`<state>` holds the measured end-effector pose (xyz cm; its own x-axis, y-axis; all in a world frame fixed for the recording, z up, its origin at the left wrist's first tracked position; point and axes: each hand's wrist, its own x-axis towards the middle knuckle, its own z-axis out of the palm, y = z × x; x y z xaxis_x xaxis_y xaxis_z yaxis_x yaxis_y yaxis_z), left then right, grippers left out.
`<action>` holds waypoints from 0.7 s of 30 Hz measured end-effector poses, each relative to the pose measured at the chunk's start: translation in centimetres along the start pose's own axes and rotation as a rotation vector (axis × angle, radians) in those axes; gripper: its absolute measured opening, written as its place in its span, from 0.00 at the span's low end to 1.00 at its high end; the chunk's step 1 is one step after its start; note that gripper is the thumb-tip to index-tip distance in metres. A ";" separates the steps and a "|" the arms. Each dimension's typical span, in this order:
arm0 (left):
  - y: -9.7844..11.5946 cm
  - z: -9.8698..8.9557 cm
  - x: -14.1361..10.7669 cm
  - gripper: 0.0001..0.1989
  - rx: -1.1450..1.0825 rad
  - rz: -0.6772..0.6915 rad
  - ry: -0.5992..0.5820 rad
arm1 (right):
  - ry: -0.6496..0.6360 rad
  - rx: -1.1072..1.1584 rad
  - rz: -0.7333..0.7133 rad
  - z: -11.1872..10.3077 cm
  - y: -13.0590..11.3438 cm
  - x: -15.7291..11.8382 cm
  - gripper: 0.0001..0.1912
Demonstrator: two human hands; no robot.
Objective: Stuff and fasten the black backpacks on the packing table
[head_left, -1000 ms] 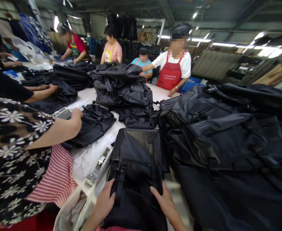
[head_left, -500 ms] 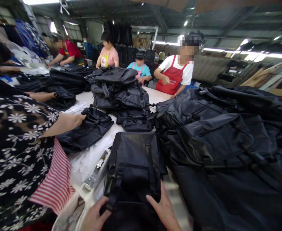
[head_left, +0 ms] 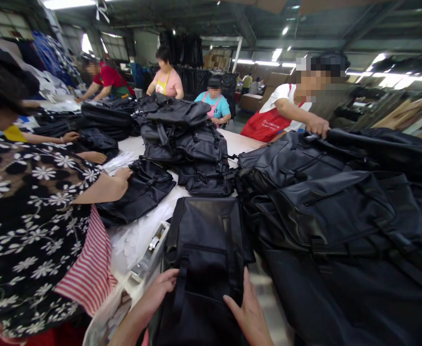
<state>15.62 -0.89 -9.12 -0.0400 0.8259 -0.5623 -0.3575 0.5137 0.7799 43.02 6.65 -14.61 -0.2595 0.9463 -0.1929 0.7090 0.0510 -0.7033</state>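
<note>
Single head-worn camera: looks forward, down across table (head_left: 240,138); black bag (head_left: 204,271) close below.

You are in a bag workshop: black bags (head_left: 187,142) are piled on the bench (head_left: 130,144), people (head_left: 216,105) in aprons (head_left: 266,124) work around it, under long ceiling lamps (head_left: 68,4).

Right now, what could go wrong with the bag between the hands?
The black bag lies close beside a bag pile on the right; moving it could snag straps there.

A white holder with metal parts sits near the left hand, which might knock it.
</note>
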 end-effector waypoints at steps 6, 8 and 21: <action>0.8 0.8 0.4 0.21 0.009 -0.015 0.069 | 0.155 -0.162 -0.242 -1.0 -2.4 0.0 0.30; 0.9 0.9 0.3 0.20 -0.014 -0.023 0.067 | 0.132 -0.120 -0.309 -1.3 -3.6 0.2 0.23; 2.0 0.1 -1.5 0.22 -0.133 -0.026 -0.097 | -0.510 0.261 -0.176 0.2 -9.8 -0.2 0.20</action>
<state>15.08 -1.11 -6.67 0.0587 0.8346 -0.5477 -0.4778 0.5052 0.7187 35.93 5.89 -7.83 -0.6861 0.6546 -0.3175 0.4596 0.0517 -0.8866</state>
